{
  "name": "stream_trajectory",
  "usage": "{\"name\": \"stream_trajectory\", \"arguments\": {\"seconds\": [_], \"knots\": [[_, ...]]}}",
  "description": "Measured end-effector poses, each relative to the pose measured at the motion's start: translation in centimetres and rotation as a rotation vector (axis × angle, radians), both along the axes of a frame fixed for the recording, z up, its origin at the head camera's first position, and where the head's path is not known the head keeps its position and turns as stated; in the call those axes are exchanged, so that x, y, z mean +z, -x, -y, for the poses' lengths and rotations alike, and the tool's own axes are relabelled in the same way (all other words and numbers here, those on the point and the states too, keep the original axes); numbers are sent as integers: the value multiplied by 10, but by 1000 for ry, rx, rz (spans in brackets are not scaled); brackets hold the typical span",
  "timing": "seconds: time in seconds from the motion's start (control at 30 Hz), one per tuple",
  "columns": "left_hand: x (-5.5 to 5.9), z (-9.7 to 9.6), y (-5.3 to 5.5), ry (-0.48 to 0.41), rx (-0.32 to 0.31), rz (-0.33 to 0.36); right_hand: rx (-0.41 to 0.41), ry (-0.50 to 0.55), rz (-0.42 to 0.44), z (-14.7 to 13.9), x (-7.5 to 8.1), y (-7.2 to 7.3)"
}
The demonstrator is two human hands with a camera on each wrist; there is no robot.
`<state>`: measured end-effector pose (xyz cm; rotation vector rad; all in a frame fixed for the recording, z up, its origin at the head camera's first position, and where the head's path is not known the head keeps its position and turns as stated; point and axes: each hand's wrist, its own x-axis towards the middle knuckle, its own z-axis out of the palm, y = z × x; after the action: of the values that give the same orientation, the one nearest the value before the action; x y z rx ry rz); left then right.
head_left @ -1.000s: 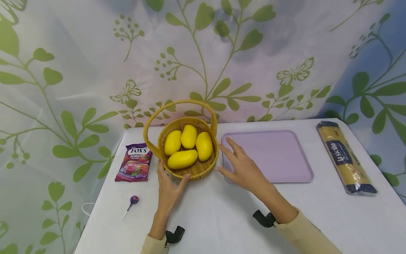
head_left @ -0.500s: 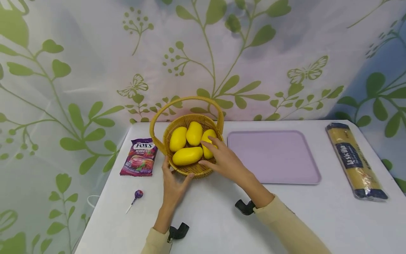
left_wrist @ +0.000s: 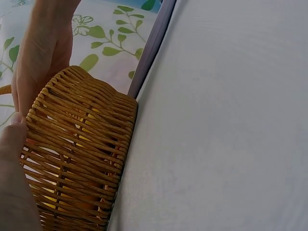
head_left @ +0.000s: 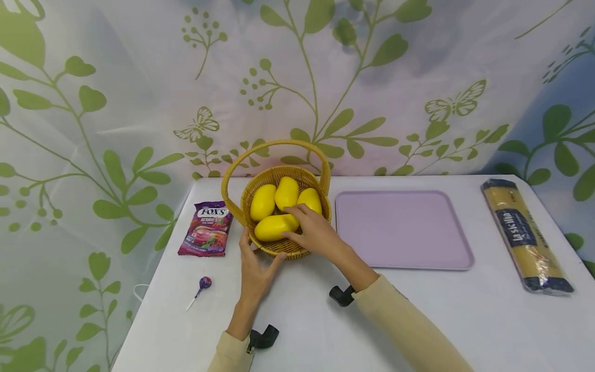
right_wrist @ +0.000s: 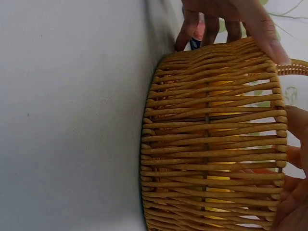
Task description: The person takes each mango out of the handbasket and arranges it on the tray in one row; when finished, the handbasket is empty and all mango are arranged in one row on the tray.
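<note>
A round woven basket (head_left: 288, 253) with a tall hoop handle holds several yellow mangoes, among them a front mango (head_left: 274, 228) lying crosswise. My left hand (head_left: 255, 274) grips the basket at its front left, thumb at the rim and fingers along the outer wall. In the right wrist view the left hand (right_wrist: 231, 14) shows its thumb on the rim. From the right, my right hand (head_left: 318, 232) reaches over the rim, fingers and thumb apart around the right end of the front mango. In the left wrist view the wicker wall (left_wrist: 82, 149) hides most of the inside.
A purple Fox's candy bag (head_left: 206, 230) and a lollipop (head_left: 201, 289) lie left of the basket. To its right is a lilac tray (head_left: 400, 227), with a pack of spaghetti (head_left: 525, 235) beyond. A leaf-patterned curtain (head_left: 297, 77) backs the white table (head_left: 307, 320).
My right hand has moved left from beside the tray into the basket, over the front mango. The left hand keeps its place on the basket. The view has shifted slightly.
</note>
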<state>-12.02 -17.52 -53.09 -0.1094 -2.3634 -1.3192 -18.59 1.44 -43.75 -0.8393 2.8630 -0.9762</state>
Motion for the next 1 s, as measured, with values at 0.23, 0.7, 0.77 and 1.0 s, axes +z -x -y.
{"name": "stream_trajectory", "arguments": {"seconds": [0.23,0.7,0.77,1.0], "knots": [[-2,-1,0,29,12,20,46,-94,94,8,-8,10],[1,-1,0,32,-6,-4,80,-147,117,16,-12,15],[1,-1,0,34,-9,-8,74,-151,114,16,-13,16],[4,0,0,25,-8,1,80,-114,121,18,-14,18]]}}
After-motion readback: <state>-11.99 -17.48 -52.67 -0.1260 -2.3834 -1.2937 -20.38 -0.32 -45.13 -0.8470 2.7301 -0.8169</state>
